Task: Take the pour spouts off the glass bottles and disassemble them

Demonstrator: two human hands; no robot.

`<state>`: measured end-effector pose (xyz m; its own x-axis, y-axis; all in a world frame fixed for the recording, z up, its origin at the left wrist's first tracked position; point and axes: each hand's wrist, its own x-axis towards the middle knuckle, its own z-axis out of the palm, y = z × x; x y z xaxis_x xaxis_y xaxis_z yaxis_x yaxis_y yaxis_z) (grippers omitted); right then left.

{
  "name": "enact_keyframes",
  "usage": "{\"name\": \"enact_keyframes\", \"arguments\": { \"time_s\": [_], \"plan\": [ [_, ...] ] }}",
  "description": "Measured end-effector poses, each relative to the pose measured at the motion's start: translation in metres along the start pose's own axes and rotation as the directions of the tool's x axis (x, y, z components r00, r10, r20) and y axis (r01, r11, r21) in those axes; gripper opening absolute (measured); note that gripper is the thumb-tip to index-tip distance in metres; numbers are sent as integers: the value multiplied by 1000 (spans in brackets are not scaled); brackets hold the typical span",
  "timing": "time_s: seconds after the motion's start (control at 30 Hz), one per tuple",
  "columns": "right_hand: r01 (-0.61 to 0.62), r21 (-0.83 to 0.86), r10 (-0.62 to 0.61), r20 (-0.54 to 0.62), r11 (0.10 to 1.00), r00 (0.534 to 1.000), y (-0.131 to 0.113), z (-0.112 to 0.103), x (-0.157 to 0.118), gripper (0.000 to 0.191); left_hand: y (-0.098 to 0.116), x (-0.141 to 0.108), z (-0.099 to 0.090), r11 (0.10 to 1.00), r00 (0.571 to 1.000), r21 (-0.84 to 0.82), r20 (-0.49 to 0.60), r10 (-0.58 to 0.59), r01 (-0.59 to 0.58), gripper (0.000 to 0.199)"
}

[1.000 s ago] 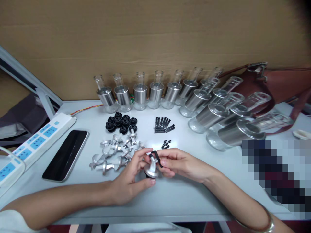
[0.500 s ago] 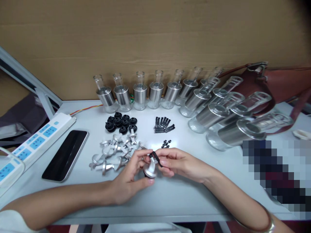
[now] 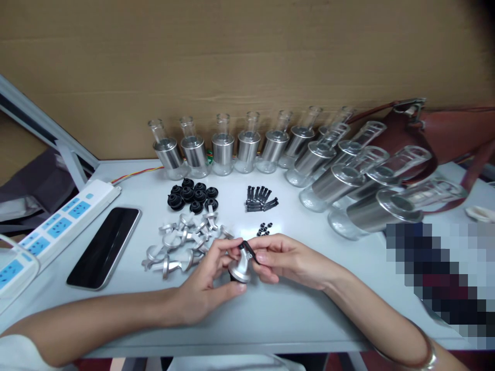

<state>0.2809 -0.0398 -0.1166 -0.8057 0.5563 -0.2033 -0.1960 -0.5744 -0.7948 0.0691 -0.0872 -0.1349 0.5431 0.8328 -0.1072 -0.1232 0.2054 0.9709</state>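
My left hand (image 3: 204, 288) is closed around a silver metal spout (image 3: 240, 267) with a black base, held tilted above the table. Between the fingers of my right hand (image 3: 282, 260) is a thin black lever (image 3: 251, 252), its upper end against the top of the spout. Behind my left hand lies a pile of silver spouts (image 3: 187, 239). Several black ribbed stoppers (image 3: 193, 194) sit beyond the pile. Small black levers (image 3: 260, 199) and tiny black caps (image 3: 264, 229) lie on the table past my hands.
Glass bottles with steel sleeves (image 3: 248, 149) line the back and right. A phone (image 3: 104, 247) and a white power strip (image 3: 58, 232) lie at the left. A brown leather bag (image 3: 456, 139) is at the back right, behind the bottles. The table's front edge (image 3: 232, 350) runs below my forearms.
The black lever has tilted slightly closer to the spout, with my right fingers shifting a little. The spout has turned slightly in my left hand.
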Motion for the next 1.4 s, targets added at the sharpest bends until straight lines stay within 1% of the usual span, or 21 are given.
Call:
{"name": "enact_keyframes", "arguments": {
  "time_s": [0.3, 0.43, 0.5, 0.67, 0.83, 0.9, 1.0, 1.1, 1.2, 1.3, 1.4],
  "plan": [
    [-113, 121, 109, 34, 986, 993, -2, -3, -2, 34, 4, 3, 2, 999, 999, 34, -27, 40, -39, 51],
    [-175, 136, 167, 71, 975, 983, 0, -7, -3, 39, 5, 3, 2, 1000, 999, 19, -31, 20, -20, 54],
    [-188, 135, 180, 67, 973, 981, 2, -9, -2, 40, 6, 4, 2, 1000, 999, 16, -38, 4, -3, 54],
    [-166, 120, 167, 10, 979, 986, 6, -9, 0, 32, 9, 6, 4, 1000, 999, 9, -46, -1, 2, 50],
    [-136, 29, 136, -2, 990, 991, 5, -7, 1, 34, 9, 5, 5, 1000, 999, 11, -38, 12, -12, 50],
    [-107, -15, 107, -4, 994, 994, 3, -6, 1, 34, 8, 4, 5, 1000, 999, 19, -31, 25, -24, 52],
    [-47, -99, 44, -38, 994, 998, 1, -3, 2, 34, 6, 3, 3, 999, 999, 2, -18, 34, -34, 57],
    [-3, -203, -12, -74, 979, 997, 1, 0, 3, 38, 3, 3, 3, 1000, 1000, -10, -8, 24, -24, 58],
    [25, -260, -51, -97, 965, 994, 2, 2, 5, 41, 2, 3, 3, 1000, 1000, -10, -8, 20, -20, 59],
    [41, -265, -58, -57, 963, 997, 2, 2, 5, 40, 2, 3, 3, 1000, 1000, -8, 1, 9, -9, 65],
    [31, -256, -40, -28, 966, 999, 1, 2, 2, 40, 5, 4, 4, 1000, 1000, -2, 2, -13, 13, 60]
  ]
}}
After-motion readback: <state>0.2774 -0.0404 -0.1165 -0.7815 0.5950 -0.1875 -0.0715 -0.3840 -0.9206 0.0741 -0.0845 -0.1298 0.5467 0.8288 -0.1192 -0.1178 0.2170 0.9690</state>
